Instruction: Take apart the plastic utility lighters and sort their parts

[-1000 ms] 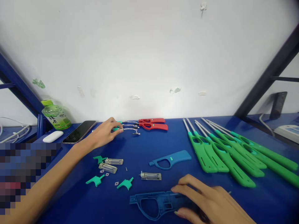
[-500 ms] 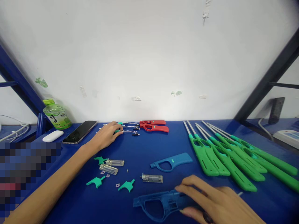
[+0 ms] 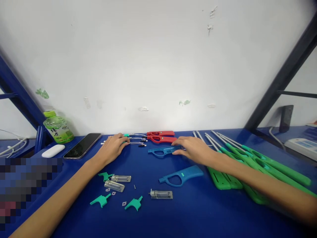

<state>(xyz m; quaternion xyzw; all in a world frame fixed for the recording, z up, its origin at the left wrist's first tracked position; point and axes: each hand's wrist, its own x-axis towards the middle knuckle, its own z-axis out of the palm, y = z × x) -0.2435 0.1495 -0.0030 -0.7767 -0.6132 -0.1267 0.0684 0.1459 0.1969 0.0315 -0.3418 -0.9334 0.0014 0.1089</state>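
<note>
My right hand [image 3: 192, 148] pinches the handle end of a blue lighter shell half [image 3: 159, 151], inner side up, just in front of two red lighter shell halves [image 3: 162, 138]. To the left, my left hand [image 3: 112, 147] curls over the wired metal tubes [image 3: 133, 143] with green collars, its fingers closed on one of them and partly hiding them. Closer to me lies a second blue shell half [image 3: 182, 175], outer side up. A clear fuel tank [image 3: 161, 194] rests below it, and two more tanks [image 3: 121, 178] sit near green triggers [image 3: 101, 200].
Several green lighters [image 3: 277, 162] with metal tubes fan out at the right, partly under my right forearm. A phone [image 3: 83, 145], a white case [image 3: 53, 151] and a bottle [image 3: 58, 129] stand at the left. Behind is the wall [image 3: 158, 66]; a small screw [image 3: 134, 186] lies mid-table.
My right hand has carried the blue shell half from the near edge to the back, beside the red halves. My left hand stays on the metal tubes.
</note>
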